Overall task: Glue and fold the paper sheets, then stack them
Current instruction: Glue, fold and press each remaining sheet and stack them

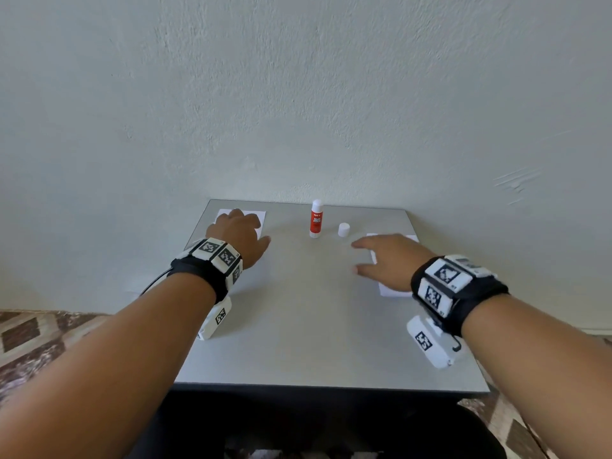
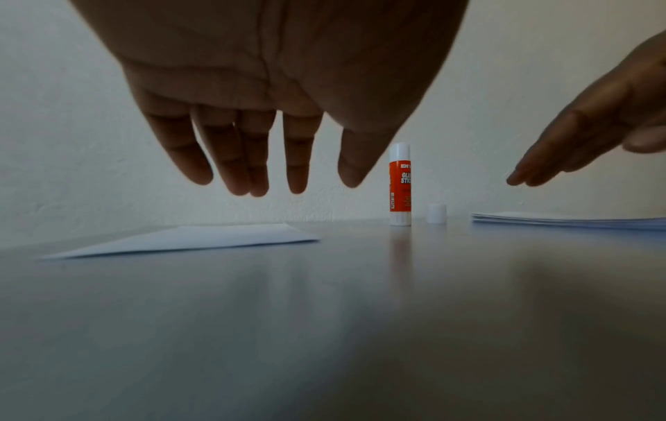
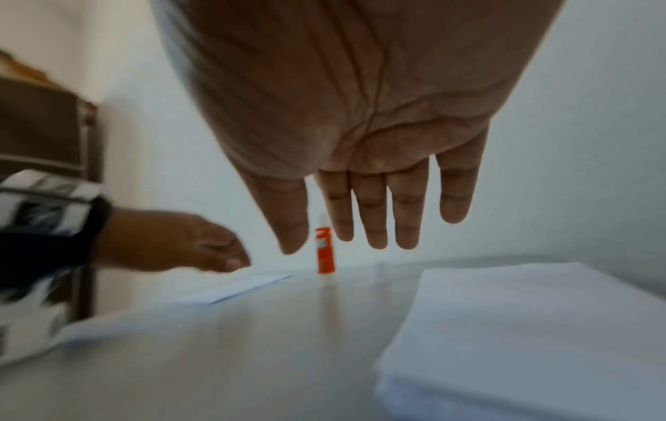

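Observation:
A folded white sheet (image 1: 256, 218) (image 2: 202, 237) (image 3: 234, 289) lies at the table's far left. Above it hovers my left hand (image 1: 236, 231) (image 2: 274, 182), fingers straight, holding nothing. A stack of white paper sheets (image 1: 389, 289) (image 2: 576, 220) (image 3: 522, 327) sits at the right. My right hand (image 1: 387, 260) (image 3: 364, 239) hangs over the stack with its fingers spread and empty. An orange and white glue stick (image 1: 316, 220) (image 2: 400, 188) (image 3: 324, 256) stands uncapped at the far middle, its white cap (image 1: 343, 229) (image 2: 436, 213) upright beside it.
The grey table (image 1: 314, 309) is small and stands against a pale wall (image 1: 298, 94). Its front edge is near my body. A patterned floor (image 1: 29, 342) shows on both sides, and a brown piece of furniture (image 3: 43, 128) is off to the left.

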